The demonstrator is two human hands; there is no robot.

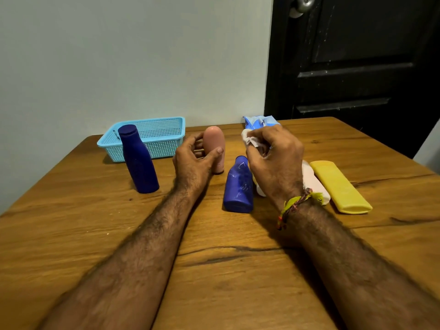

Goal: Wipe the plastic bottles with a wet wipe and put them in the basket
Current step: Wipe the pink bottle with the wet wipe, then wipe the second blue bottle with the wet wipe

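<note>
Left hand (pixel 190 160) had its fingers curled round the upright pink rounded plastic bottle (pixel 214 144), thumb on the front, gripping it low. Right hand (pixel 273 158) pinched a crumpled white wet wipe (pixel 250 139) between curled fingers, just right of the bottle, not yet touching it.

Light blue perforated plastic basket (pixel 162 136) sat at the far left of the wooden surface (pixel 214 270), no bottles in it. Tall dark blue bottle (pixel 139 160) stood in front of it. Shorter blue bottle (pixel 239 186), white bottle (pixel 314 184) and yellow flat bottle (pixel 340 186) lay on their sides near my right wrist.

Risks, as I judged: the low grip on a smooth bottle could slip once wet. My right forearm could roll the lying bottles. Carrying to the basket could clip the tall blue one.
</note>
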